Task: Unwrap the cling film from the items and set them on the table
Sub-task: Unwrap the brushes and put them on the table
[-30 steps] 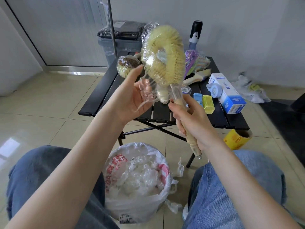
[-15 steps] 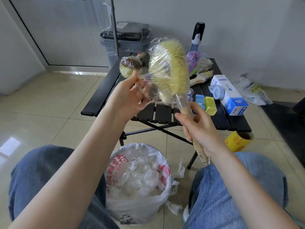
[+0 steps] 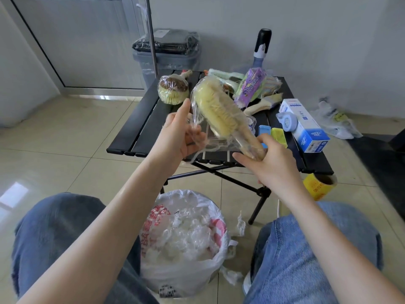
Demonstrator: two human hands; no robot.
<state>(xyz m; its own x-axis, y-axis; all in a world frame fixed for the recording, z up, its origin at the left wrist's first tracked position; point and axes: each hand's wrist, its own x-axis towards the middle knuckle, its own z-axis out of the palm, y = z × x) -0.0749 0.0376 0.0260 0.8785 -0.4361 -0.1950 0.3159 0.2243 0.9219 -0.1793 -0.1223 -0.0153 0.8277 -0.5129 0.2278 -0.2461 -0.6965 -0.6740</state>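
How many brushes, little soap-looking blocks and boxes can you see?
Brushes with yellow bristles: 2, one in the hands, one round brush on the table
Little blocks: 2, one blue, one yellow
Boxes: 1, white and blue
Total: 5

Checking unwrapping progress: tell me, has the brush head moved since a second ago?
Yes. The brush head dropped and tilted left, from level with the grey bin down over the table.

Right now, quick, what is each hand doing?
Left hand: pinching the cling film pulled off the brush.
Right hand: gripping the brush handle.
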